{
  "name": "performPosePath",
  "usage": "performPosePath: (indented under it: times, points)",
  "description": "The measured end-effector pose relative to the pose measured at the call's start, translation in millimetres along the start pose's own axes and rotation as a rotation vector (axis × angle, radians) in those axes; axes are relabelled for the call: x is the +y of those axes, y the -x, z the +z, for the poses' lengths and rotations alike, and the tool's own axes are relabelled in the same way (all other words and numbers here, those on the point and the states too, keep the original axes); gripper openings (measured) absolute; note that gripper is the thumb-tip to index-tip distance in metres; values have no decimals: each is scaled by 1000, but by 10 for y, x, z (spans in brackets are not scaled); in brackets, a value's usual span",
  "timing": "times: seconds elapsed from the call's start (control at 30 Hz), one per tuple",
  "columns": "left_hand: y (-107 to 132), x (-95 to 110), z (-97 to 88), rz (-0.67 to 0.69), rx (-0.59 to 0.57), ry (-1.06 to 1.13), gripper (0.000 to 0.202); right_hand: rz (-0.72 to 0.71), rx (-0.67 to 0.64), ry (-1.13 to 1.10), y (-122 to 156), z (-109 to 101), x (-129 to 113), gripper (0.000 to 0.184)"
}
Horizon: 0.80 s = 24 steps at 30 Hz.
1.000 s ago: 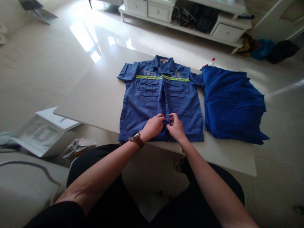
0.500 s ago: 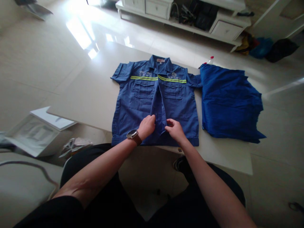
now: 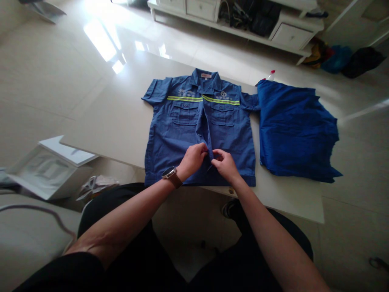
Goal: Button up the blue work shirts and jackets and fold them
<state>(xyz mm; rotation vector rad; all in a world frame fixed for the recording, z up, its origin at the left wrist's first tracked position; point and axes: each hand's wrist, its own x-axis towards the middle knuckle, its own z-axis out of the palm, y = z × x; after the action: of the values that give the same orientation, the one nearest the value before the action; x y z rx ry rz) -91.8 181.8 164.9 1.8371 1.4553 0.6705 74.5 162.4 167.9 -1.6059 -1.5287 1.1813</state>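
A blue short-sleeved work shirt [image 3: 182, 134] with a yellow-green reflective stripe across the chest lies flat, front up, on a pale table [image 3: 121, 117]. My left hand [image 3: 193, 159], with a brown-strapped watch on its wrist, pinches the left edge of the shirt's front placket near the hem. My right hand [image 3: 223, 164] pinches the opposite edge right beside it. Both hands meet at the shirt's centre line, fingers closed on the cloth.
A brighter blue garment [image 3: 296, 127] lies crumpled on the table to the right of the shirt, with a small red-capped bottle [image 3: 270, 75] behind it. A white low cabinet [image 3: 243, 20] stands at the back. A white box [image 3: 45, 170] sits on the floor at left.
Half a second ago the front edges were pulled apart with the placket lifted open. Now my hands have come together and the two edges meet at the centre.
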Motion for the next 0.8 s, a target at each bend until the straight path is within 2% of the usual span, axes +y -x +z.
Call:
performPosePath:
  times: [0.13,0.27,0.57,0.8]
  points:
    - [-16,24,-16,-75,16,96,16,-102,63,109,6,16,-47,22]
    - [-9,80,-58,-108,49,130,17,-178,100,148,9,36,-53,25]
    - [12,120,-88,-134,90,187,18,-156,116,122,15,61,-56,18]
    - [73,184,-127,-146,99,260,18,-216,191,156,28,48,-105,15]
